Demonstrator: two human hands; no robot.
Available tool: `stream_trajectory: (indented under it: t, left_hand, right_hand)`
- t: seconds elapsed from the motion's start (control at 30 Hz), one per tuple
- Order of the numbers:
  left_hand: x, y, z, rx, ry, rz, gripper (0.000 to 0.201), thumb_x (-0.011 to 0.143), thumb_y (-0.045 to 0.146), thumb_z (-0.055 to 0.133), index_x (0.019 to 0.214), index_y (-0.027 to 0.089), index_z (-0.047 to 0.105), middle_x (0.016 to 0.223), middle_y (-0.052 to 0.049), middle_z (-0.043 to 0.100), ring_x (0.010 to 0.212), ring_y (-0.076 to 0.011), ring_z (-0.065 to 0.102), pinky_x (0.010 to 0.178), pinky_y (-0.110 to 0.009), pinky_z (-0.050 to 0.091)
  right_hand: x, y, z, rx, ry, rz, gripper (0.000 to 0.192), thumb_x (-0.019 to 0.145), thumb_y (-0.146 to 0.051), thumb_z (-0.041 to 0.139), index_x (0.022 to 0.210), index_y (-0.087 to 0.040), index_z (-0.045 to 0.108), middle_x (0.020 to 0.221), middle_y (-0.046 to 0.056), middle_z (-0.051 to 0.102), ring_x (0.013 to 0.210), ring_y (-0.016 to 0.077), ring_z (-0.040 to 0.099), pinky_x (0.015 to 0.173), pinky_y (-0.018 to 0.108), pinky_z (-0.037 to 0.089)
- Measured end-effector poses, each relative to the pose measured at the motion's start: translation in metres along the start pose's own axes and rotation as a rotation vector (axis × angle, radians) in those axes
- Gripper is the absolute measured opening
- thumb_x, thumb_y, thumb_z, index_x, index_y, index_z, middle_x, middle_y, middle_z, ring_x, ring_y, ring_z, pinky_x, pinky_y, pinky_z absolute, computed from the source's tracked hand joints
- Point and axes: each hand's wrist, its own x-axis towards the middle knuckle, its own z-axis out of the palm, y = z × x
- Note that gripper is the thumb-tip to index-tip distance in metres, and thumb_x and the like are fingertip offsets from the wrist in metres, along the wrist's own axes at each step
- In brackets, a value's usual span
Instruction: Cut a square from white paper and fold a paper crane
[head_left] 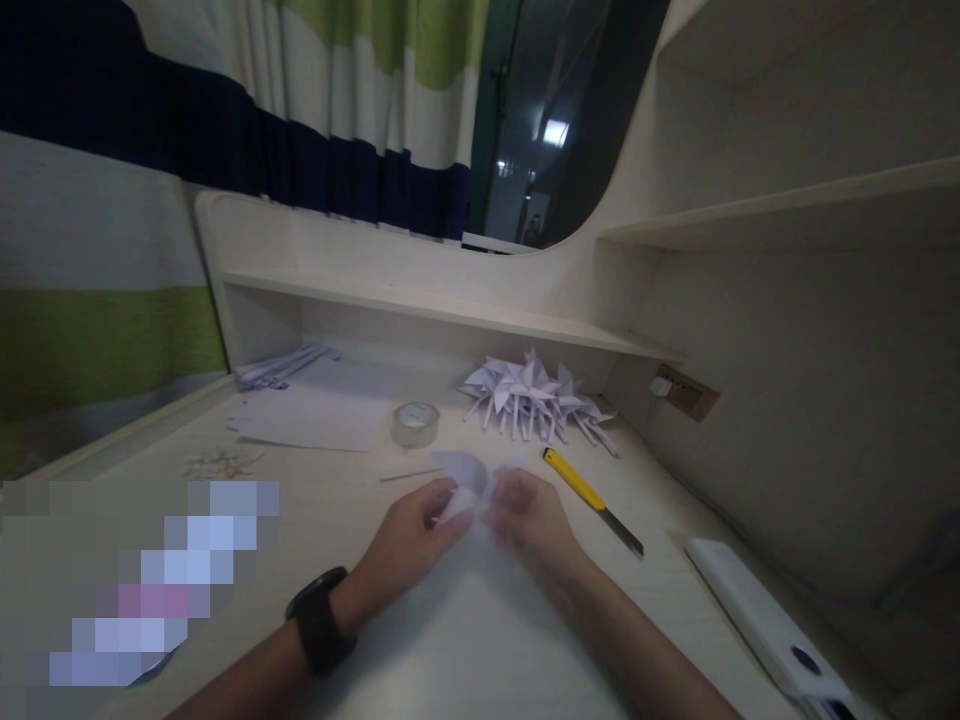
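The left hand (416,525) and right hand (525,515) each pinch the folded paper piece (471,478) between closed fingertips at desk centre. A yellow utility knife (589,498) lies at 3 o'clock, a tape roll (415,424) at 11 o'clock.

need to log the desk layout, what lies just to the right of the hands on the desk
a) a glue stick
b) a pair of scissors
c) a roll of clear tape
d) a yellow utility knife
d: the yellow utility knife lies on the desk just right of the right hand, blade extended; the tape roll sits farther back, beyond the left hand.
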Motion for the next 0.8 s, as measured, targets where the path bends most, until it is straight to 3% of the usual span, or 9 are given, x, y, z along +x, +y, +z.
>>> stream_trajectory:
  t: [0.17,0.37,0.6,0.8]
  left_hand:
    - [0.001,-0.002,-0.002,0.054,0.039,0.02,0.013,0.081,0.027,0.056,0.086,0.018,0.064,0.083,-0.003,0.067,0.077,-0.0195,0.062,0.067,-0.026,0.048]
    - [0.0,-0.006,-0.001,0.025,0.122,0.01,0.02,0.08,0.026,0.06,0.097,0.018,0.065,0.094,-0.005,0.069,0.083,-0.0207,0.065,0.074,-0.03,0.05]
    - [-0.004,-0.001,0.001,-0.014,0.175,0.001,0.028,0.078,0.026,0.064,0.105,0.02,0.064,0.104,-0.007,0.069,0.092,-0.0222,0.065,0.079,-0.034,0.052]
    - [-0.008,0.007,0.0,0.064,0.218,0.088,0.029,0.078,0.032,0.067,0.106,0.023,0.066,0.111,-0.006,0.068,0.1,-0.0235,0.064,0.083,-0.033,0.052]
  right_hand:
    - [0.0,-0.002,0.0,0.044,0.011,0.015,0.048,0.047,-0.028,0.084,0.077,-0.02,0.048,0.056,-0.008,0.059,0.035,0.0073,0.049,0.032,0.016,0.035]
    - [-0.001,-0.005,-0.001,0.054,0.002,0.046,0.058,0.047,-0.029,0.085,0.093,-0.019,0.05,0.062,-0.006,0.063,0.037,0.0085,0.051,0.032,0.017,0.035]
    - [-0.004,-0.015,0.001,0.066,0.005,-0.023,0.055,0.05,-0.025,0.082,0.093,-0.021,0.048,0.071,-0.004,0.068,0.04,0.0092,0.055,0.035,0.017,0.039]
    - [-0.007,-0.024,0.003,0.012,0.044,-0.109,0.047,0.051,-0.013,0.077,0.091,-0.022,0.053,0.068,-0.003,0.069,0.042,0.0101,0.056,0.041,0.02,0.046]
